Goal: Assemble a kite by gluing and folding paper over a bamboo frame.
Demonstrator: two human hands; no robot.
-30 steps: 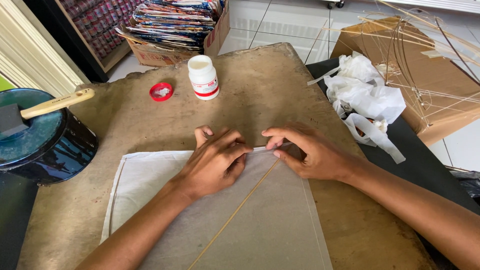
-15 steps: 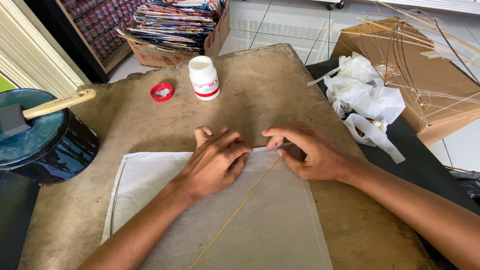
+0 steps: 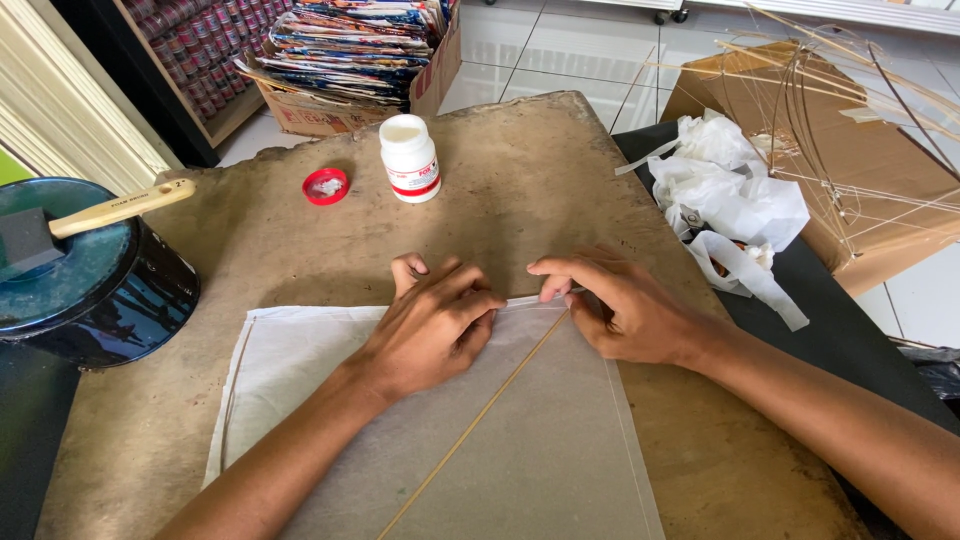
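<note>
At bench centre, two hands press the top edge of a thin white paper sheet (image 3: 420, 440).
Translucent and faintly creased, the sheet lies flat on the brown bench (image 3: 560, 170), a slim bamboo stick (image 3: 480, 420) running diagonally across it. Left hand (image 3: 435, 325) lies flat, fingers spread on the folded edge; right hand (image 3: 625, 305) pinches that edge at the stick's tip. At 12 o'clock stands an open white bottle (image 3: 409, 157) with a red-banded label, its red cap (image 3: 325, 185) beside it. At 9 o'clock sits a dark round tin (image 3: 95, 290) bearing a foam brush (image 3: 70, 225).
</note>
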